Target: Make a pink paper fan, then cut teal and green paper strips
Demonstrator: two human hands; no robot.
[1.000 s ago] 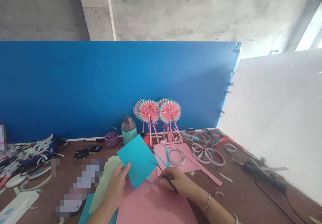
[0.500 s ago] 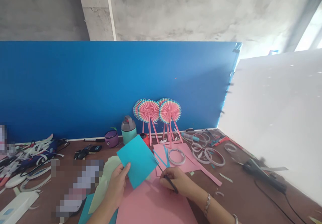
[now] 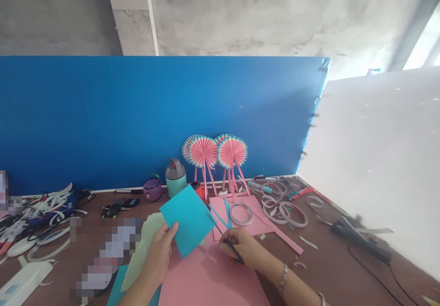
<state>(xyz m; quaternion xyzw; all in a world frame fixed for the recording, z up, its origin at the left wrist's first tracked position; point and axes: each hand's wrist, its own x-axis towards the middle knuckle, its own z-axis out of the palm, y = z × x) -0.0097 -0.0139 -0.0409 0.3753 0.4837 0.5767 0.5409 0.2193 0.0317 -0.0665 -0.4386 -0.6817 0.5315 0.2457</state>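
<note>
A square of turquoise paper (image 3: 189, 221) is pinched at its left edge in my left hand (image 3: 163, 248), thumb on top. My right hand (image 3: 240, 246) is closed round the dark handles of a pair of scissors (image 3: 234, 251). The blades point up and left to the right corner of the square; whether they touch it I cannot tell. Beneath both hands lies a large pink sheet (image 3: 213, 278). Pale green paper (image 3: 149, 228) and more turquoise paper (image 3: 118, 287) lie under my left forearm.
Pleated pink paper fans (image 3: 202, 152) lean against the blue partition (image 3: 103, 122). Tape rolls (image 3: 241, 214) and narrow turquoise strips lie beyond my right hand. A glue gun (image 3: 360, 240) with a cord is at right. A flask (image 3: 176, 180) and purple pot (image 3: 152, 190) stand behind.
Almost nothing differs. Both hands, the turquoise square and the scissors stay nearly where they were.
</note>
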